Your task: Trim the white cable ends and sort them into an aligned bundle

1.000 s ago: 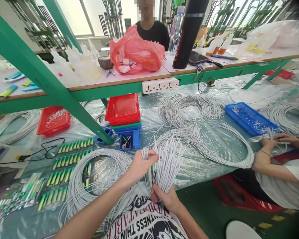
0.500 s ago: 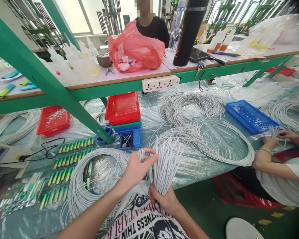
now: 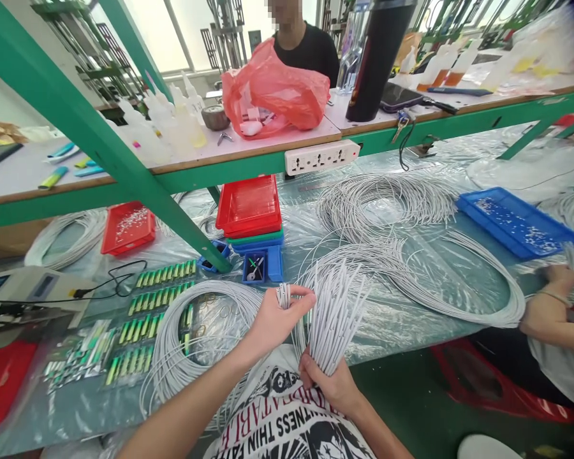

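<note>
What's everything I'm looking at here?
Table: one, greenish, below shelf
Power strip: one, white, shelf edge
Plastic bag: one, red, on shelf
Tumbler: one, black, right of bag
Phone: one, dark, right of tumbler
Squeeze bottles: several, whitish, on shelf
Stacked trays: several, red, green, blue, mid-table
Trays with bits: two, red left, blue right
Wire coils: several, whitish, across table
Sticks: four rows, yellow-green, table left
Co-workers: two, black and whitish tops, back and right
Wire bundle: one, white, centre
Wire ends: several, white, left of bundle
Left hand: one, bare, holding wire ends
Right hand: one, bare, holding bundle
</note>
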A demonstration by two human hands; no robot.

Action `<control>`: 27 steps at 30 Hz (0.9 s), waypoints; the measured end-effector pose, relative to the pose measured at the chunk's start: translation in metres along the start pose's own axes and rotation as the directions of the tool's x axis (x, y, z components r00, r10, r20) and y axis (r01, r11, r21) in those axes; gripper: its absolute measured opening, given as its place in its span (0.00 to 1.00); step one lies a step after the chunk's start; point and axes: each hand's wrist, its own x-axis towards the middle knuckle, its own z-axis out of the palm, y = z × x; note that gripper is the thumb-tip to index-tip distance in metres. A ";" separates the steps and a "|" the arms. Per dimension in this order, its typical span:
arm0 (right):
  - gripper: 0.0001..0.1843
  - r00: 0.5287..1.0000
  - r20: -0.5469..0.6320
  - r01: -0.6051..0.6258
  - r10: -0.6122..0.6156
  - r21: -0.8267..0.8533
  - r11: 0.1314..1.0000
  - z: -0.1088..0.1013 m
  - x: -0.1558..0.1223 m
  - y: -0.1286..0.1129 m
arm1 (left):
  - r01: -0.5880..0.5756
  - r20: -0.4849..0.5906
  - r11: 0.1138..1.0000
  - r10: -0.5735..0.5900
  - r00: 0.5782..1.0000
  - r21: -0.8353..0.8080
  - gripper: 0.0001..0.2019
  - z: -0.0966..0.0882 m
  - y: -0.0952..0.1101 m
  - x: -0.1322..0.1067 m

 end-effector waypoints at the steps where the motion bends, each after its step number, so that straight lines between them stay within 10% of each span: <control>1: 0.19 1.000 0.000 -0.005 0.005 -0.007 1.000 0.000 0.000 0.000 | -0.002 0.000 1.000 0.002 1.000 0.004 0.19 0.001 0.000 -0.001; 27: 0.17 0.999 0.017 0.052 -0.052 -0.023 0.998 -0.005 -0.004 0.010 | -0.021 0.004 1.000 0.021 1.000 0.013 0.18 0.012 -0.002 -0.012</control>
